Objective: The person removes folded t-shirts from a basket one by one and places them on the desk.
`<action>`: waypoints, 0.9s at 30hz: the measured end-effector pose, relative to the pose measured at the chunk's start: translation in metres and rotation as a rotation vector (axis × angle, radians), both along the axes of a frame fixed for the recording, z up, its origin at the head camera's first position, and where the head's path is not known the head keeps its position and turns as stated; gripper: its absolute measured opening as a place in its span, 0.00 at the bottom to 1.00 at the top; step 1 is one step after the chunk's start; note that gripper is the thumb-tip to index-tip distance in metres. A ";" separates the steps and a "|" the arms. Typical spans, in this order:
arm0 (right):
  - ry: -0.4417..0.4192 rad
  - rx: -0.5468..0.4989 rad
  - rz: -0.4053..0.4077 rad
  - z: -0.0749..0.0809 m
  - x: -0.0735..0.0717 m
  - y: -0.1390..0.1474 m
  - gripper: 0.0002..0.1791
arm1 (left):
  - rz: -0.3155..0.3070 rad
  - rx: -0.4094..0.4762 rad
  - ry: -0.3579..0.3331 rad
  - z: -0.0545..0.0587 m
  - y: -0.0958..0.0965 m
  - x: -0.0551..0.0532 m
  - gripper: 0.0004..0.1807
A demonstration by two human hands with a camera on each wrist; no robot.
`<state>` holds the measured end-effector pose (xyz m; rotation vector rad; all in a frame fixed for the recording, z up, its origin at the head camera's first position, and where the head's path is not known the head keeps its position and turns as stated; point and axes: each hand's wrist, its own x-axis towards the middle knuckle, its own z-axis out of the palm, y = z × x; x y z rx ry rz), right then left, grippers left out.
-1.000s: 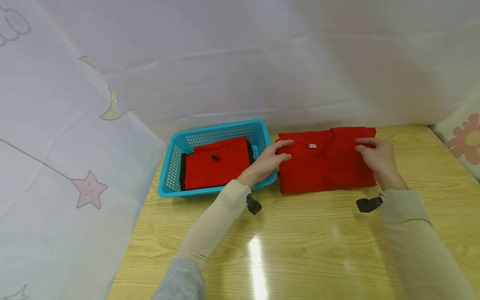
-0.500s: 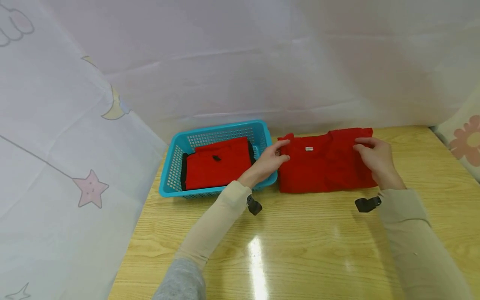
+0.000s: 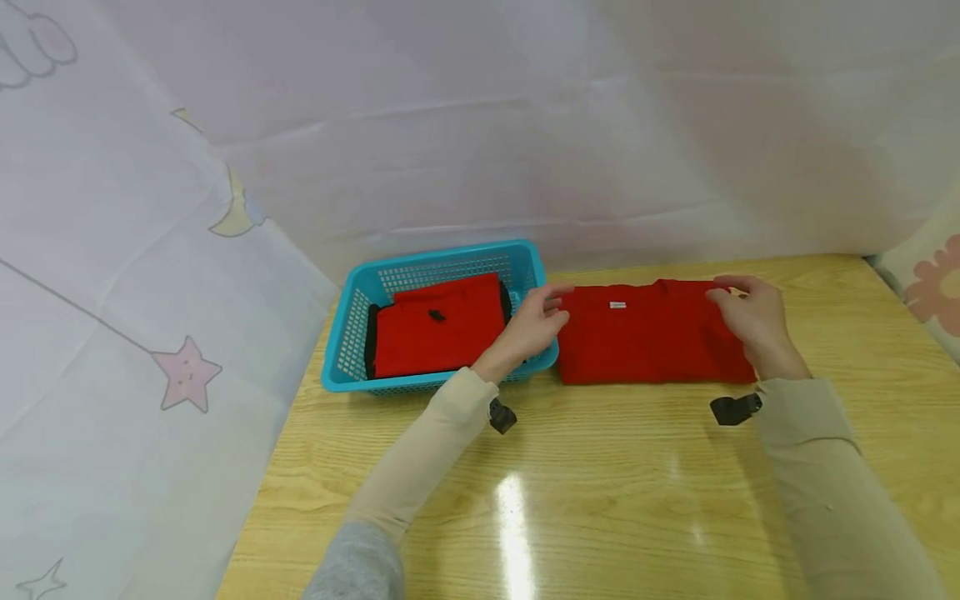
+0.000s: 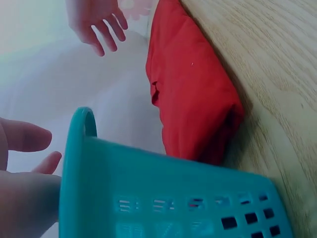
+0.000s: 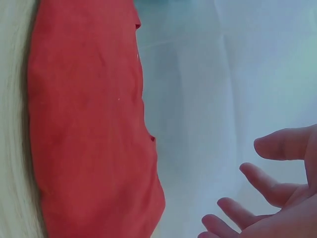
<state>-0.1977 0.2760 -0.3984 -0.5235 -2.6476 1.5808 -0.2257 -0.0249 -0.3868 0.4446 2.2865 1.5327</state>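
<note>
Beside basket [image 3: 345, 386], red garment [image 3: 630, 346] now shallower

My left hand [image 4: 26, 201] at the near side of the teal perforated basket [image 4: 129, 173]; contact unclear. Beyond it, folded red cloth [image 4: 193, 84] lies on wood-grain tabletop [image 4: 277, 69]. My right hand [image 4: 95, 19] farther off, fingers spread, apart from cloth.

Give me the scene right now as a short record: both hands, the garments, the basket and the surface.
Left hand: holds nothing, over the basket's right rim
Right hand: open, above the folded red garment's right end, not touching
Folded red garment: flat, right of the basket, white label up
Blue plastic basket: holds another red garment, black cloth showing at its sides
Surface: wood-grain table
</note>
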 end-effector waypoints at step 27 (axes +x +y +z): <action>0.126 0.057 0.145 0.005 -0.011 -0.052 0.28 | 0.114 -0.017 0.144 0.013 -0.070 -0.002 0.20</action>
